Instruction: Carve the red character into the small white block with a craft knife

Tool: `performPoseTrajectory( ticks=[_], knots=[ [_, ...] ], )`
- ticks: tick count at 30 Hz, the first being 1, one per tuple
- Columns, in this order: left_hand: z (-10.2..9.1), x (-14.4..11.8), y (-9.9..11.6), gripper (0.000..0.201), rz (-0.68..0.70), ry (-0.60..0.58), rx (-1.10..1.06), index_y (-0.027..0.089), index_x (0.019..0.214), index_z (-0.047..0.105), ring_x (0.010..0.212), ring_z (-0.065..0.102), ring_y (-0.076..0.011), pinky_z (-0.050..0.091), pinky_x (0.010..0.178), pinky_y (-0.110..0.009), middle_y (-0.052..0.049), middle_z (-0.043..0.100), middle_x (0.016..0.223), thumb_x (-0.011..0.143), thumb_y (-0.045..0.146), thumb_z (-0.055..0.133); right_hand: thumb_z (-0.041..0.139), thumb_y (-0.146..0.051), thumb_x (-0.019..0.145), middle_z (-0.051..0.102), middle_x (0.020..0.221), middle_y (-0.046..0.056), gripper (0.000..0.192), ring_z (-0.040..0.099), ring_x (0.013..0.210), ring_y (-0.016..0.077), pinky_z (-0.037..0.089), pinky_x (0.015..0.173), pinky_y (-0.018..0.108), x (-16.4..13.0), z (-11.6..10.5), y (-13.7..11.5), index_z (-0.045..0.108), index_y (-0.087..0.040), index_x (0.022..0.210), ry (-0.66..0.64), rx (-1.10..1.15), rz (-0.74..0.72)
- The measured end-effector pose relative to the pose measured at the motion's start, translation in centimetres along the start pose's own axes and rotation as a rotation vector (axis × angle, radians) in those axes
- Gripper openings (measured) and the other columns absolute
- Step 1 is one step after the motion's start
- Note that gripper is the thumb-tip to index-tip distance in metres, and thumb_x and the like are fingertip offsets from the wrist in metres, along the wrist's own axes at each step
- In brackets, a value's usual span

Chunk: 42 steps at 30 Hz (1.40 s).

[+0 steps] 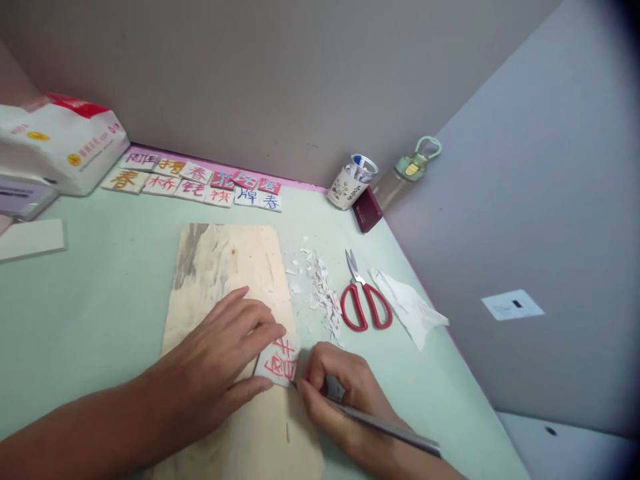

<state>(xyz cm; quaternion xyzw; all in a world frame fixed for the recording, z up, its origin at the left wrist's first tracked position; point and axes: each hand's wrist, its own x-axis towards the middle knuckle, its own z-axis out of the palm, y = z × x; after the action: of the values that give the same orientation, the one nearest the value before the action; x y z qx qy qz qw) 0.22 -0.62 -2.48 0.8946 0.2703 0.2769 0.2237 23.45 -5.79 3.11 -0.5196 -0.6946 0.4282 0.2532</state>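
My left hand (225, 363) presses flat on a small white block (279, 361) with a red carved character, holding it by thumb and forefinger on a pale wooden board (225, 267). My right hand (340, 393) grips a thin grey metal carving knife (385, 427) like a pen, its tip at the block's right edge. A pile of white shavings (320, 293) lies just beyond the block, to the right of the board.
Red-handled scissors (365, 300) and a crumpled tissue (407, 307) lie to the right. Several finished character tiles (200, 183) line the back wall. A can (350, 181), a dark red case (367, 210) and a green-capped bottle (405, 177) stand in the corner. A white bag (55, 143) sits far left.
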Motion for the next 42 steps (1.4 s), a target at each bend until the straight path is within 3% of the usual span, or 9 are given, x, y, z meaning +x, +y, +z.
performPoseTrajectory(
  ticks=[4, 8, 10, 12, 15, 21, 26, 42],
  knots=[
    [-0.1, 0.4, 0.5, 0.031, -0.013, 0.027, 0.045, 0.019, 0.123, 0.058, 0.11, 0.056, -0.0254, 0.022, 0.127, -0.056, -0.005, 0.058, 0.109, 0.093, 0.013, 0.063, 0.053, -0.023, 0.087, 0.044, 0.063, -0.005, 0.025, 0.04, 0.058, 0.0125, 0.031, 0.055, 0.026, 0.1, 0.6, -0.4, 0.039, -0.024, 0.067, 0.086, 0.054, 0.155],
    [0.3, 0.5, 0.5, 0.025, -0.006, 0.091, 0.135, 0.017, 0.11, 0.062, 0.096, 0.057, -0.0253, 0.027, 0.124, -0.06, -0.003, 0.056, 0.097, 0.088, 0.022, 0.072, 0.054, -0.027, 0.086, 0.044, 0.06, -0.005, 0.024, 0.039, 0.055, 0.0124, 0.03, 0.051, 0.026, 0.2, 1.0, 0.2, 0.041, -0.025, 0.066, 0.128, 0.12, 0.188],
    [0.5, 0.4, 0.2, 0.043, 0.015, 0.096, 0.2, 0.017, 0.109, 0.063, 0.092, 0.057, -0.0257, 0.028, 0.123, -0.06, -0.002, 0.057, 0.094, 0.08, 0.036, 0.087, 0.055, -0.028, 0.086, 0.045, 0.06, -0.005, 0.024, 0.039, 0.056, 0.0127, 0.031, 0.051, 0.026, 0.2, 1.0, 0.6, 0.041, -0.025, 0.066, 0.146, 0.127, 0.18],
    [0.7, 0.2, -0.2, 0.074, 0.051, 0.071, 0.248, 0.016, 0.116, 0.062, 0.091, 0.058, -0.0265, 0.028, 0.123, -0.061, -0.001, 0.058, 0.094, 0.063, 0.053, 0.099, 0.055, -0.028, 0.086, 0.046, 0.061, -0.004, 0.024, 0.04, 0.057, 0.013, 0.032, 0.052, 0.026, 0.3, 1.0, 1.0, 0.042, -0.025, 0.065, 0.161, 0.127, 0.171],
    [0.9, 0.1, -0.6, 0.107, 0.099, 0.038, 0.265, 0.017, 0.131, 0.056, 0.093, 0.059, -0.0266, 0.026, 0.123, -0.058, 0.0, 0.06, 0.097, 0.046, 0.058, 0.105, 0.056, -0.028, 0.086, 0.048, 0.061, -0.004, 0.024, 0.042, 0.058, 0.0132, 0.033, 0.052, 0.025, 0.4, 1.0, 1.3, 0.043, -0.025, 0.066, 0.179, 0.141, 0.158],
    [1.0, 0.2, -0.5, 0.076, 0.055, 0.044, 0.184, 0.023, 0.117, 0.062, 0.091, 0.06, -0.0238, 0.019, 0.124, -0.051, 0.004, 0.06, 0.092, 0.059, 0.046, 0.104, 0.055, -0.025, 0.09, 0.047, 0.061, -0.005, 0.027, 0.041, 0.055, 0.0115, 0.033, 0.052, 0.024, 0.2, 1.5, 1.1, 0.041, -0.025, 0.067, 0.224, 0.1, 0.097],
    [0.5, 0.1, 0.3, 0.066, -0.009, 0.03, 0.065, 0.025, 0.119, 0.061, 0.095, 0.061, -0.0229, 0.013, 0.127, -0.048, 0.004, 0.062, 0.096, 0.069, 0.037, 0.101, 0.055, -0.02, 0.091, 0.047, 0.062, -0.005, 0.028, 0.041, 0.055, 0.011, 0.034, 0.053, 0.024, -0.3, 2.5, 1.6, 0.039, -0.025, 0.068, 0.301, 0.06, -0.004],
    [0.0, 0.2, 0.5, 0.05, -0.067, 0.004, 0.009, 0.027, 0.115, 0.065, 0.097, 0.063, -0.0224, 0.013, 0.126, -0.049, 0.006, 0.064, 0.096, 0.076, 0.032, 0.096, 0.057, -0.022, 0.094, 0.047, 0.064, -0.005, 0.03, 0.039, 0.054, 0.0108, 0.033, 0.051, 0.024, -0.5, 3.0, 1.8, 0.039, -0.025, 0.07, 0.288, 0.101, 0.022]
  ],
)
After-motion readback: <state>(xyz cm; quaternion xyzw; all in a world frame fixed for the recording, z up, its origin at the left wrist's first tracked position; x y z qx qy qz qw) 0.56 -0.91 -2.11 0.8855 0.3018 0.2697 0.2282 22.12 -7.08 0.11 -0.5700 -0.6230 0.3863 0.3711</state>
